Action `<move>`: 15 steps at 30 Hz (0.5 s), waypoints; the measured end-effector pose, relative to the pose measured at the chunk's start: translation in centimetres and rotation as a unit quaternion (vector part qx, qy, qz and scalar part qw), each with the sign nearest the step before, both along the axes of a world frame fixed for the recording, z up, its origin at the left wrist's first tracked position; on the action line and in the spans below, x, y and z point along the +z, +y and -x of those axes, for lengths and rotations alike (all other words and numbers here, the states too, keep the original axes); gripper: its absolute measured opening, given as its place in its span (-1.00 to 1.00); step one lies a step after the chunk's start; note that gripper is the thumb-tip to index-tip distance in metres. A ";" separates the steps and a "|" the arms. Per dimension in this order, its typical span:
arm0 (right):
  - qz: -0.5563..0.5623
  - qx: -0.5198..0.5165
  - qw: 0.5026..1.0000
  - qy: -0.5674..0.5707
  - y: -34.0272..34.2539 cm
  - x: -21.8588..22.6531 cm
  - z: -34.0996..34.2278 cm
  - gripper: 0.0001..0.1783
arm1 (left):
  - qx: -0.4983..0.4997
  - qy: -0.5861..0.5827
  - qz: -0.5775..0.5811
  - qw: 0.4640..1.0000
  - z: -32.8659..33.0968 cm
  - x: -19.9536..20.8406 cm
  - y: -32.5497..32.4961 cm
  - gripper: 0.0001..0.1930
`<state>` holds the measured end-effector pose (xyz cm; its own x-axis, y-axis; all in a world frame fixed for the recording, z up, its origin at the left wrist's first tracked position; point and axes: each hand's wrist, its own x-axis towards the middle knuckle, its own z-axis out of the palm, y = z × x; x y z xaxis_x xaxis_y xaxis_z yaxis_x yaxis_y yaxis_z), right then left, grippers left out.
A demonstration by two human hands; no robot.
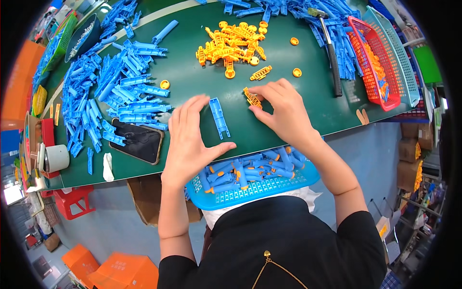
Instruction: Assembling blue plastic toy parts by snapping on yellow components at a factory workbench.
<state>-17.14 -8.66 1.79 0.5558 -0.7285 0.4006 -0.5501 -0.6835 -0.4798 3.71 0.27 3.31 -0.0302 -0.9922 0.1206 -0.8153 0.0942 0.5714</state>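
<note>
My left hand (186,139) is open over the green table, thumb and fingers spread apart. Just beside its fingertips lies a blue half-shell (219,118), hollow side up; whether the fingers touch it I cannot tell. Between the thumb and forefinger of my right hand (287,111) is an orange ribbed plastic piece (251,98), low over the tabletop. A similar loose ribbed piece (260,73) rests a little farther away, and beyond it is a heap of orange ribbed pieces (231,43). Small round orange caps (297,72) are scattered around that heap.
Blue shells (120,77) are piled at left, near a dark phone (139,139). A hammer (332,60) and a red basket (375,67) stand at right. Below the table edge, a blue basket (250,190) holds blue tubes with orange ends. An orange cap (164,84) lies by the shells.
</note>
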 end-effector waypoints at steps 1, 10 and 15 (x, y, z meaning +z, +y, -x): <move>-0.021 0.002 1.000 -0.009 0.2 0.1 -0.1 -0.68 | -0.019 -0.011 0.041 0.999 -0.1 -0.2 -0.3 -0.20; -0.080 0.066 0.993 -0.051 -2.5 -1.3 0.0 -0.85 | -0.053 0.003 0.076 0.996 1.0 -1.3 -0.3 -0.21; -0.083 0.098 0.991 -0.029 -2.8 -0.9 0.0 -0.89 | 0.059 -0.017 0.049 0.997 2.0 -1.8 -0.3 -0.39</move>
